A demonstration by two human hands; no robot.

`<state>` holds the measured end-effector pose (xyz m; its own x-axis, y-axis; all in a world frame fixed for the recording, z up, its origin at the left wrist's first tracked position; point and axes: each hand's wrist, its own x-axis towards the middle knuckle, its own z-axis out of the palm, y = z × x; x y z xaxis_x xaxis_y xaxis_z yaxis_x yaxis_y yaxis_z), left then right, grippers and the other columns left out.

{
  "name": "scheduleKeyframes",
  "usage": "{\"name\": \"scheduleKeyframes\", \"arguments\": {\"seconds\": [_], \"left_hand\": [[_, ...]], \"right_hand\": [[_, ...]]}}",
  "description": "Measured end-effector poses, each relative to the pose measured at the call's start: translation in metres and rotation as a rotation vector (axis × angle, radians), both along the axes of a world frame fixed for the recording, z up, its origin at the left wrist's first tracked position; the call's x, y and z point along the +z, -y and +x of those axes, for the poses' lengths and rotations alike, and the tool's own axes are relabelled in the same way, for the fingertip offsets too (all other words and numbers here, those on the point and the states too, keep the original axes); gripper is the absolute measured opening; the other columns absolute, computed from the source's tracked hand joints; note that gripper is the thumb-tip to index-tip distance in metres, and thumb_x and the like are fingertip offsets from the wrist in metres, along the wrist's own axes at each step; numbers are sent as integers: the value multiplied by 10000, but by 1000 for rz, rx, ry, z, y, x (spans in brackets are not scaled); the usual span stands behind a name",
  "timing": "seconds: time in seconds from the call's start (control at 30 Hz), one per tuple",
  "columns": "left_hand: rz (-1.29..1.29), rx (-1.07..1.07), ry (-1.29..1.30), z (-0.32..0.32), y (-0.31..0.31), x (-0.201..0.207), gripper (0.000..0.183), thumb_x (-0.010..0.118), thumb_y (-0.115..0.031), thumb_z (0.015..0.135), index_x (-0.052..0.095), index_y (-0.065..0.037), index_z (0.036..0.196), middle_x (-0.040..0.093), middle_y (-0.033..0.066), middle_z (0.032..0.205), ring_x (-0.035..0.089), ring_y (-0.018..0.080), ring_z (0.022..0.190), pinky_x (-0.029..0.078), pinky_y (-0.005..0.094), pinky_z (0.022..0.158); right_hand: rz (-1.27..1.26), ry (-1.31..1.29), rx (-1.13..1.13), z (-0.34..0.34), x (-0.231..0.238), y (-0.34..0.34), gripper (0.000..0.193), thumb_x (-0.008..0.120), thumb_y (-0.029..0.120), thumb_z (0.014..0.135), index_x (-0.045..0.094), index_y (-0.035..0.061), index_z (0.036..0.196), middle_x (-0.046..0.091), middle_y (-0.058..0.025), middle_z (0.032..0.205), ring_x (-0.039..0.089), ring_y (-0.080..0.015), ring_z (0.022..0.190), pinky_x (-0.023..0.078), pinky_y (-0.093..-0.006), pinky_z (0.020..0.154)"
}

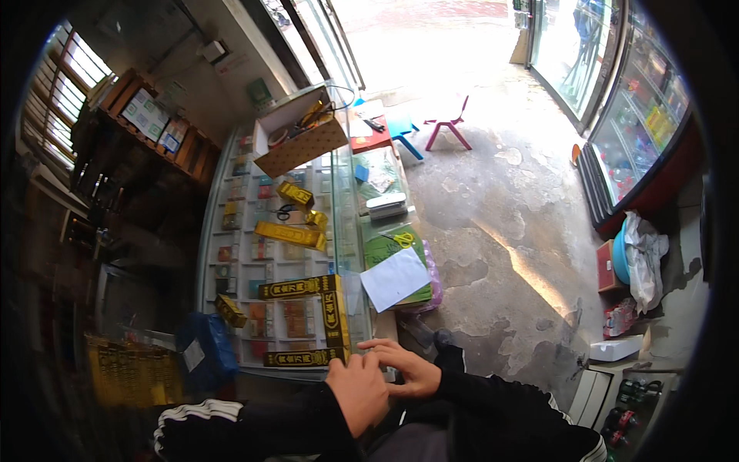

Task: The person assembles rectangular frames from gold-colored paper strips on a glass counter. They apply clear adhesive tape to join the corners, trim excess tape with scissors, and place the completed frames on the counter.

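Note:
My left hand and my right hand meet at the near right corner of a glass-topped display counter. Fingers of both hands are bent and pressed close together, the right ones reaching across the left fingertips. Whatever lies between them, if anything, is hidden. Just beyond them, black-and-gold strip-like cardboard pieces lie in a bracket shape: a far strip, a right strip and a near strip. The near strip ends close to my left fingers.
A small black-and-yellow box, gold cartons, scissors and an open cardboard box of tools sit on the counter. White paper rests on a green book. A blue package stands left; a small chair stands ahead.

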<state>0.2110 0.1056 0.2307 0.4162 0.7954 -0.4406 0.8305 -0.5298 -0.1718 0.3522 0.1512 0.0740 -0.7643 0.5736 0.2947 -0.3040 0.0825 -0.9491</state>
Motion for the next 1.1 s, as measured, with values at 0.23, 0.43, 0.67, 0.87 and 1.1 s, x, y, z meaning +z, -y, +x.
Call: {"name": "scheduleKeyframes", "arguments": {"seconds": [0.23,0.43,0.67,0.87,1.1], "left_hand": [[135,94,108,-24,7,-15,181,638,-199,811,687,-35,870,562,54,910,587,212,822,440,390,633],[192,252,231,-44,22,-30,93,613,-183,796,602,-94,821,516,56,875,557,188,824,418,330,680],[-44,383,234,-57,50,-37,100,632,-142,828,598,-51,804,505,50,853,534,182,762,406,320,634],[-92,444,270,-71,60,-45,99,625,-134,835,578,-56,798,471,49,826,530,187,746,414,320,631],[-157,487,336,-82,60,-39,145,665,-129,795,553,-42,818,475,75,851,552,219,786,454,340,655]], "right_hand": [[-11,12,-54,-20,2,1,269,729,146,884,605,65,1108,570,-94,1115,503,-273,1120,405,-392,989],[-20,71,26,-34,-5,1,250,746,88,827,632,74,1049,572,-93,1063,525,-286,1040,417,-387,921],[107,116,176,-59,-20,14,316,724,53,729,626,58,1029,583,-105,1156,509,-330,1168,382,-462,1055],[-50,43,321,-72,-32,24,238,689,91,755,613,65,979,605,-81,1004,569,-298,1000,385,-465,1057],[27,76,193,-75,-31,36,305,758,137,731,641,83,1007,577,-96,1041,540,-294,982,401,-397,889]]}}
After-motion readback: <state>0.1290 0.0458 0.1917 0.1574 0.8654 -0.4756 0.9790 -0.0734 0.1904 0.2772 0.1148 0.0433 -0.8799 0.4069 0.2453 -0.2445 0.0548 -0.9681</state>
